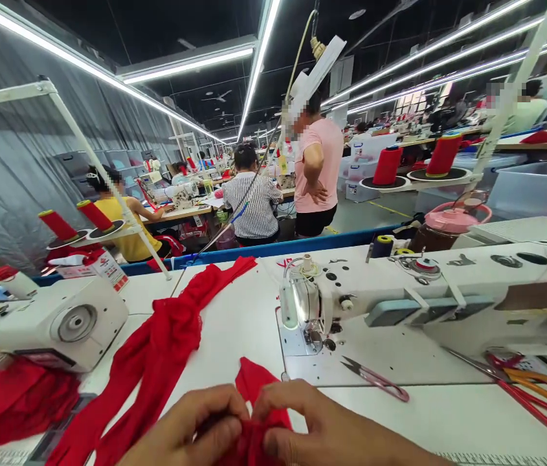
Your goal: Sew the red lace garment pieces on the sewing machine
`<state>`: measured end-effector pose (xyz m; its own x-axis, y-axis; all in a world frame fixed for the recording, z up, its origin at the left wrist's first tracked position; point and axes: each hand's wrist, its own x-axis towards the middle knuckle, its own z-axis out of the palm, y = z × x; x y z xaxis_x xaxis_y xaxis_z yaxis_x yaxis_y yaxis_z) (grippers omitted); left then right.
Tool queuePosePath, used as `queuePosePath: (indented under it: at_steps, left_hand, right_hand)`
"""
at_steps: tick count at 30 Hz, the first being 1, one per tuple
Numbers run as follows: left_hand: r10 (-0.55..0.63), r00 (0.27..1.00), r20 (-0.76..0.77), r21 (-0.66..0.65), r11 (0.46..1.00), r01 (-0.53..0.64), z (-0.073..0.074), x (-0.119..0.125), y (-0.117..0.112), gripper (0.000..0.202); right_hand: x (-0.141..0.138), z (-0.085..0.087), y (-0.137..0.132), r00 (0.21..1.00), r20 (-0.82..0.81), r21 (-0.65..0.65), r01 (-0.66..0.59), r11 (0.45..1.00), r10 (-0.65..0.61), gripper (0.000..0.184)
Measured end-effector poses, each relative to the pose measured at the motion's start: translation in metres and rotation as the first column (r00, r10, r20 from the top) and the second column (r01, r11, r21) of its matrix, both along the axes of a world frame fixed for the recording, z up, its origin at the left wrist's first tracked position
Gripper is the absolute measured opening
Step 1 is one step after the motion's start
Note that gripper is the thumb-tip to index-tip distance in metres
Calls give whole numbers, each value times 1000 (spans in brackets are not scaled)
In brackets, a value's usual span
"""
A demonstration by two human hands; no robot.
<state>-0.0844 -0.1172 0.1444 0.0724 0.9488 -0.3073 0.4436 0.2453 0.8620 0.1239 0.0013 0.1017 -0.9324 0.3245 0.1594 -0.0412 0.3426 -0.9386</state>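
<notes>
Both hands meet at the front edge of the white sewing table, pinching a piece of red fabric point(259, 382) between thumbs and fingers. My left hand point(200, 424) grips it from the left, and my right hand point(302, 414) holds it a short way to the right. Part of the cloth hangs below the picture, and part spreads on the table beyond my fingers. To the left lies a long strip of red fabric point(171, 323). Ahead on the right stands a white sewing machine point(307, 298), with pink-handled thread snips point(375, 378) in front of it.
Orange-handled scissors point(535, 382) lie at the right. Another sewing machine point(79, 320) and a red fabric pile point(15, 398) are at the left. Red thread cones point(387, 166) stand on a rack. A pink-lidded jug point(450, 220) is behind the machine. Co-workers point(319, 165) are beyond the table.
</notes>
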Motion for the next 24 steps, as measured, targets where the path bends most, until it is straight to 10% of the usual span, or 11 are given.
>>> queuePosePath:
  at_steps: [9,24]
  left_hand:
    - [107,967,232,18,993,-115,-70,-7,18,46]
    - [210,916,342,-20,976,-216,-57,21,36,32]
  right_hand:
    - [-20,-38,8,985,95,-199,163,966,-147,16]
    - [-12,-29,9,965,126,-241,255,937,-230,15]
